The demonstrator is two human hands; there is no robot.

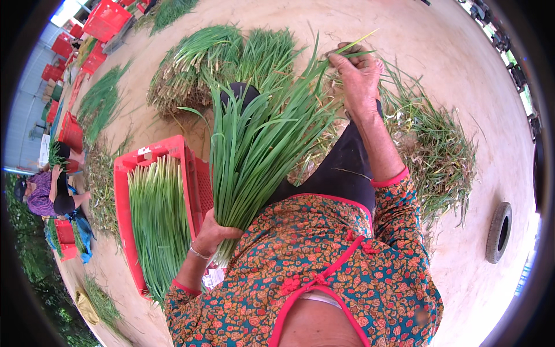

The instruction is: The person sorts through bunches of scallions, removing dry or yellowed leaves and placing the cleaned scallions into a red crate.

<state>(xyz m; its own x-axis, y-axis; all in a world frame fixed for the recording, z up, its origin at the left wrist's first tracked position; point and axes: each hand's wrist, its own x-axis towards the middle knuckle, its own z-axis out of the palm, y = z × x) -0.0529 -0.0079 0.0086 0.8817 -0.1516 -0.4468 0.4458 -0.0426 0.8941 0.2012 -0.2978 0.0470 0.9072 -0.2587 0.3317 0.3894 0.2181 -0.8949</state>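
My left hand point(215, 236) is closed around the pale stem end of a large bunch of long green leaves, likely garlic chives point(256, 152), whose tips fan out up and to the right. At the upper right, my right hand point(357, 78) pinches a few leaf tips, one of them yellow point(364, 38), at the outer edge of that bunch. Beside my left arm stands a red plastic crate point(125, 225) holding neatly laid chives point(160, 217), pale stem ends towards the top of the view.
Untrimmed chive piles point(199, 60) lie ahead on the concrete floor point(412, 39). A heap of leaf waste point(438, 156) spreads at the right, with a tyre point(498, 232) beyond. Far left, another person point(43, 195) sits near red crates point(71, 132).
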